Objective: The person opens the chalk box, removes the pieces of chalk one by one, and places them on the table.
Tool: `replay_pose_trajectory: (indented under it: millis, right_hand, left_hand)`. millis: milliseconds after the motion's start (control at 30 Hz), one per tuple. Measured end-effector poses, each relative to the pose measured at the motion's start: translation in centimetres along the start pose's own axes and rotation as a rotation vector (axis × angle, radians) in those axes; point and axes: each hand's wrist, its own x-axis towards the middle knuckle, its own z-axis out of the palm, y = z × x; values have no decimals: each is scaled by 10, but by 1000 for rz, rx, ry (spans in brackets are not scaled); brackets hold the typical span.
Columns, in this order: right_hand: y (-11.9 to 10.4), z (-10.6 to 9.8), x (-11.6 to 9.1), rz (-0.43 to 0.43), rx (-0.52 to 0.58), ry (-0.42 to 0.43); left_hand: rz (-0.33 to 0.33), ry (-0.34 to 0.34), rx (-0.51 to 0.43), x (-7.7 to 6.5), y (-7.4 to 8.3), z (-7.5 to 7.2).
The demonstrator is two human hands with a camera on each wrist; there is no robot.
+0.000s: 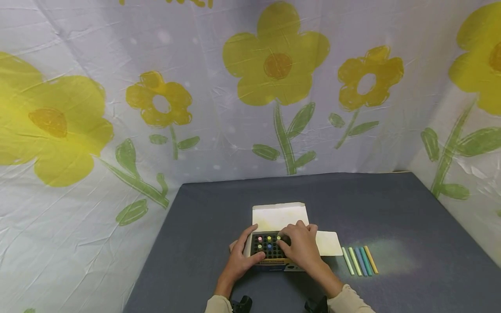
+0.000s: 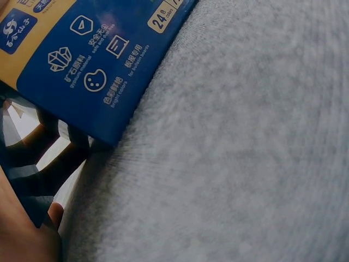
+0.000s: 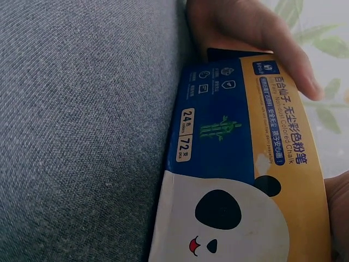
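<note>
An open chalk box (image 1: 274, 261) stands on the table, its blue and yellow front printed with a panda (image 3: 229, 218) in the right wrist view. Inside is a black holder with rows of holes, where several chalks stand upright, among them a pink chalk (image 1: 260, 239) and a blue chalk (image 1: 269, 246). My left hand (image 1: 239, 260) grips the box's left end, thumb along the front edge. With thumb and fingertips, my right hand (image 1: 301, 243) pinches a yellow-green chalk (image 1: 278, 238) at the holder's back rows. That hand covers the holder's right part.
Right of the box, several chalks lie side by side on the dark table cloth (image 1: 411, 226), with an orange chalk (image 1: 371, 260) outermost. The box's white lid (image 1: 279, 216) is folded back, and a white side flap (image 1: 328, 243) sticks out right. A flower-print curtain (image 1: 219, 143) hangs behind.
</note>
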Motion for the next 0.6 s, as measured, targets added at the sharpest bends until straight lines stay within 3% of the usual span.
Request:
replay_pose_trajectory:
  millis: [600]
  right_hand:
    - [2,-4,-1,31,180,4]
  left_hand:
    - [-28,-3,-11,0,0,1]
